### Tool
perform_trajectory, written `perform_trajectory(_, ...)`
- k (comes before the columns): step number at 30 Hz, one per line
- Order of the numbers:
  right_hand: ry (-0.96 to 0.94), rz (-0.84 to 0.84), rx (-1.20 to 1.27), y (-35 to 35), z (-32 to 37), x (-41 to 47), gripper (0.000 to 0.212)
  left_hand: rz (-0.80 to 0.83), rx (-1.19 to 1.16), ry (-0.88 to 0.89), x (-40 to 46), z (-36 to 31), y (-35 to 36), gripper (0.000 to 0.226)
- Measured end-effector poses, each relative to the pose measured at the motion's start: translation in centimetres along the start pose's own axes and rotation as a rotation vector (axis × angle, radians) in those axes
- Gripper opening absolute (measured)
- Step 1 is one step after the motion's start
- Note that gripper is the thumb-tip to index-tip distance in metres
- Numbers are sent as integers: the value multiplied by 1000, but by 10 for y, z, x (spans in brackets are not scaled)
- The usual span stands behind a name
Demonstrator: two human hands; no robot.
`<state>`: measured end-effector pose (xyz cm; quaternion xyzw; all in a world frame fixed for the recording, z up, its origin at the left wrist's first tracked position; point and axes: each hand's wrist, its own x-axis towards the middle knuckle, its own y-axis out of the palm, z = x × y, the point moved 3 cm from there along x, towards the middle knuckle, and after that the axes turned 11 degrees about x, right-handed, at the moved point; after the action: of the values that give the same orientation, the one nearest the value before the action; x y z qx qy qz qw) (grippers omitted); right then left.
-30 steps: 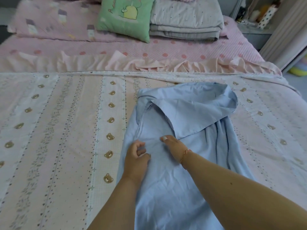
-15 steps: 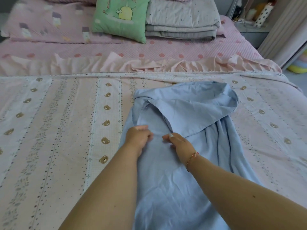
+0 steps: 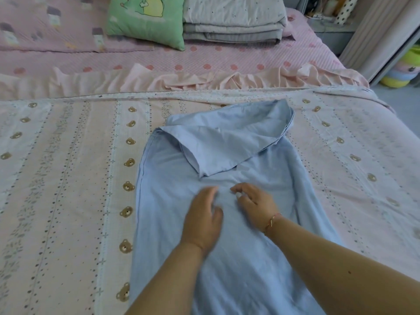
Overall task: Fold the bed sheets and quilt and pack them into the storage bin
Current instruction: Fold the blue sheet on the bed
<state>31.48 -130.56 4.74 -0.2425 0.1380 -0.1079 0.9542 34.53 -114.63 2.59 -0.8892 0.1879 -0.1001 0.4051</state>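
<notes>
A light blue sheet (image 3: 172, 201) lies lengthwise on the bed, its far end folded back toward me in a loose triangular flap. My left hand (image 3: 203, 217) rests flat on the sheet just below the flap's tip, blurred by motion, fingers fairly straight. My right hand (image 3: 254, 203) is beside it with fingers loosely bent, fingertips on the cloth, holding nothing that I can make out. Under the blue sheet spreads a pink striped bear-print sheet (image 3: 68, 178). A folded grey quilt (image 3: 234, 21) is stacked at the head of the bed. No storage bin is in view.
A green cartoon cushion (image 3: 147, 21) leans beside the grey quilt on a pink dotted bedspread (image 3: 204, 64) with a frilled edge. At the right are a sliding door frame (image 3: 386, 42), a cluttered shelf and yellow-green plastic items (image 3: 402, 73) on the floor.
Both hands let go of the cloth near the flap's tip and drew back toward me onto the flat sheet. The flap's tip lies flatter and the view tipped downward.
</notes>
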Motion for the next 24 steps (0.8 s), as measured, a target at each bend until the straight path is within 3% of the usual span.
perform_trajectory(1, 3, 50, -110, -5, -7, -4, 29, 144, 90, 83, -10, 1, 14, 58)
perform_trajectory(3, 103, 58, -243, -30, -27, -13, 38, 208, 259, 151, -15, 15, 27, 67)
perform_trajectory(5, 275, -16, -249, -59, -43, -21, 43, 169, 333, 90, -12, 21, 22, 72)
perform_trajectory(7, 355, -55, -319, -72, -52, -26, 46, 214, 334, -23, -9, 15, 20, 63)
perform_trajectory(9, 299, -14, -450, -66, -49, -34, 49, 259, 303, -103, -15, -6, 23, 51)
perform_trajectory(13, 98, 192, -510, -34, -49, -71, 49, 308, 497, -29, -60, -28, 32, 65)
perform_trajectory(17, 257, 175, -560, -63, -78, -101, 51, 358, 680, -147, -98, -5, 19, 81)
perform_trajectory(20, 346, 110, -637, -80, -84, -119, 57, 375, 660, -291, -117, -2, 12, 70)
perform_trajectory(24, 10, 305, -705, -40, -66, -170, 93, 378, 567, -126, -178, -43, 30, 74)
